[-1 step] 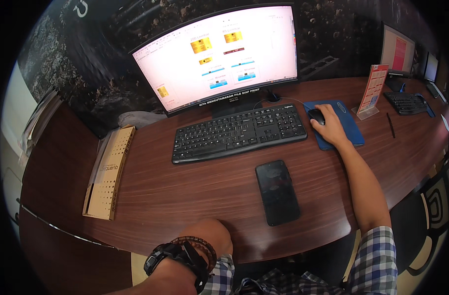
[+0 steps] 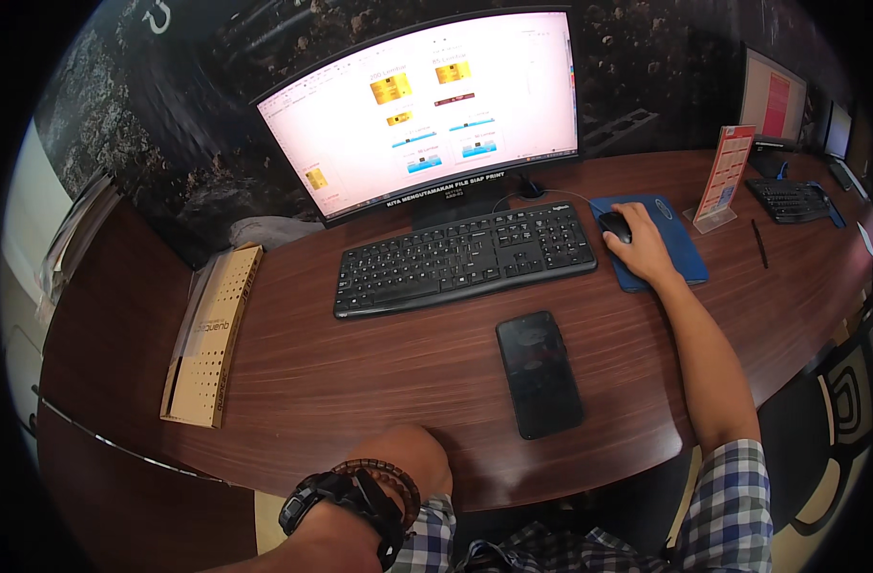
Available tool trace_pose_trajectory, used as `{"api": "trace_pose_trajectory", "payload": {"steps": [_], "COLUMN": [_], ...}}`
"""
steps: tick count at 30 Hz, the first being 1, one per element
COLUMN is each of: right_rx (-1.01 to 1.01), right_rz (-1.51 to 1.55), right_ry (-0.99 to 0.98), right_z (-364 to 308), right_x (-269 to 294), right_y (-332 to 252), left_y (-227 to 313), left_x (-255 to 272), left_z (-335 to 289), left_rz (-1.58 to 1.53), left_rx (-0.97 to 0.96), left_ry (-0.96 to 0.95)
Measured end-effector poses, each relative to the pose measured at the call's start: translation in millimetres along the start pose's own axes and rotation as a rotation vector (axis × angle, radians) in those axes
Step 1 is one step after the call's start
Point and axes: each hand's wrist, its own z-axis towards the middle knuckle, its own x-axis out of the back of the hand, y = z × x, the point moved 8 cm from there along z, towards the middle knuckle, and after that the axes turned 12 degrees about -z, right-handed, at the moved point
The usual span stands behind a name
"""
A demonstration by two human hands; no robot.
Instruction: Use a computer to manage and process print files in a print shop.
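My right hand (image 2: 644, 241) rests over a black computer mouse (image 2: 615, 226), its fingers curved round it on a blue mouse pad (image 2: 683, 250). My left arm is bent, with its elbow on the front edge of the desk. A black watch and brown bead bracelets circle that wrist. Past the watch, only a part of my left hand (image 2: 317, 546) shows at the lower edge; its fingers are out of sight. A black keyboard (image 2: 465, 256) lies left of the mouse pad. Behind it, a curved monitor (image 2: 341, 124) displays gold and blue card-like designs on a white page.
A dark smartphone (image 2: 540, 374) lies in front of the keyboard. On the left is a long tan box (image 2: 212, 339), beside a dark wooden partition. An orange and white stand-up card (image 2: 725, 177), a pen (image 2: 760, 244) and a second keyboard (image 2: 790, 199) are on the right.
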Motion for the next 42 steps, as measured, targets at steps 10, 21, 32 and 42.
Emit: {"api": "trace_pose_trajectory", "payload": {"steps": [10, 21, 32, 42], "right_rx": [0.004, -0.010, -0.015, -0.004], "right_rz": [0.004, 0.002, 0.011, 0.010], "right_ry": [0.009, -0.013, -0.010, -0.001], "right_z": [0.1, 0.2, 0.1, -0.5], "right_x": [-0.6, -1.3, -0.3, 0.7], "right_y": [0.1, 1.1, -0.9, -1.0], "left_y": [-0.9, -0.5, 0.0, -0.3], "left_x": [0.2, 0.1, -0.3, -0.5], "left_z": [-1.7, -0.9, -0.8, -1.4], "left_rz": [-0.003, -0.006, -0.006, -0.010], "left_rx": [-0.008, -0.019, -0.027, -0.034], "left_ry": [0.004, 0.002, -0.002, 0.000]}}
